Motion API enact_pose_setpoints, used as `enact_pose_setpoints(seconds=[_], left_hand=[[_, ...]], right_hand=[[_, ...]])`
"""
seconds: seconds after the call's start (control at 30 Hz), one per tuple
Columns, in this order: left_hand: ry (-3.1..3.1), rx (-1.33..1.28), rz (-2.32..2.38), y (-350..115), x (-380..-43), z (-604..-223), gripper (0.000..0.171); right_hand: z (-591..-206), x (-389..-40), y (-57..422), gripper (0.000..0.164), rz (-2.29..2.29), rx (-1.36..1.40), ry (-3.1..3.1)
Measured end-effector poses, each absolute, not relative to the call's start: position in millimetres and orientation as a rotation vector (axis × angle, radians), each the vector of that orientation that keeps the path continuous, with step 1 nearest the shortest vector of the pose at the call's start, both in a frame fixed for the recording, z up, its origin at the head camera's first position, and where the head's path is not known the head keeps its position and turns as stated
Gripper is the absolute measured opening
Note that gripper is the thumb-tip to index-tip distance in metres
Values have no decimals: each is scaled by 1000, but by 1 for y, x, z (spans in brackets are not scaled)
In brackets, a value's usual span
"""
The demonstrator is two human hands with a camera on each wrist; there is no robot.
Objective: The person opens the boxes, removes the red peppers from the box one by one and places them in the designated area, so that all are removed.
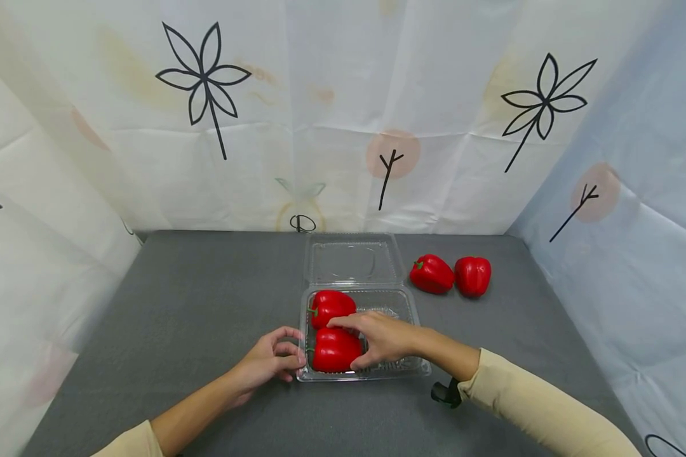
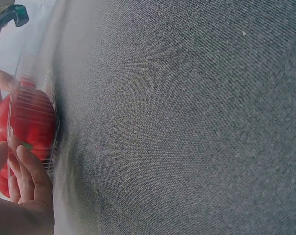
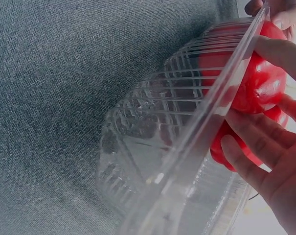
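Observation:
A clear plastic clamshell container (image 1: 371, 376) lies with its lid (image 1: 349, 261) folded back. Two red bell peppers sit in its left half, a rear pepper (image 1: 331, 306) and a front pepper (image 1: 337, 350), stems toward the left. My right hand (image 1: 382, 337) grips the front pepper, thumb at its near side and fingers over its far side, between the two peppers. At the container's left wall, my left hand (image 1: 277, 357) holds the rim; in the left wrist view its fingers (image 2: 34, 171) lie along the outside of the wall.
Two more red bell peppers, a left one (image 1: 432, 274) and a right one (image 1: 472, 277), lie on the grey table (image 1: 217, 285) right of the lid. A patterned white curtain (image 1: 331, 95) encloses the back and sides. A dark strap (image 1: 447, 393) hangs at the right wrist.

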State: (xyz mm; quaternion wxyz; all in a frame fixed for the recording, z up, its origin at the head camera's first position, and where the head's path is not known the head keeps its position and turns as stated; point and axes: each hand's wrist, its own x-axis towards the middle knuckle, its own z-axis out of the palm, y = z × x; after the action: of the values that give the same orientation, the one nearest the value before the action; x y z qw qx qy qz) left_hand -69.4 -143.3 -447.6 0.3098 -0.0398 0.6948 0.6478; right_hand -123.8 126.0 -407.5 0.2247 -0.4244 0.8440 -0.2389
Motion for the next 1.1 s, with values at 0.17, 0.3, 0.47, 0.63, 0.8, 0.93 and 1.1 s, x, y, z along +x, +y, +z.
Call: enact_pose_setpoints(seconds=[0.17,0.3,0.47,0.63,0.8,0.93,1.1], left_hand=[[1835,-100,1710,-143,-70,-448,49],[1837,-126,1695,-143,-70,-448,49],[1841,-145,1680,-143,-71,-448,49],[1838,-141,1682,-142,-72,-447,48],[1836,-132,1687,-143,-72,-447,47],[1841,-113,1696,-143,-72,-447,47],[1845,-80,1714,-144,-71,-447,46]], right_hand=[[-409,-125,127,71,-679,-1182,2317],[-409,-125,127,71,-702,-1176,2300],[-408,-126,126,72,-707,-1159,2299],[-407,-127,126,71,-691,-1145,2317],[-406,-128,128,68,-713,-1128,2313],[-406,-129,131,68,-758,-1114,2293],[-402,-128,136,69,-809,-1140,2267]])
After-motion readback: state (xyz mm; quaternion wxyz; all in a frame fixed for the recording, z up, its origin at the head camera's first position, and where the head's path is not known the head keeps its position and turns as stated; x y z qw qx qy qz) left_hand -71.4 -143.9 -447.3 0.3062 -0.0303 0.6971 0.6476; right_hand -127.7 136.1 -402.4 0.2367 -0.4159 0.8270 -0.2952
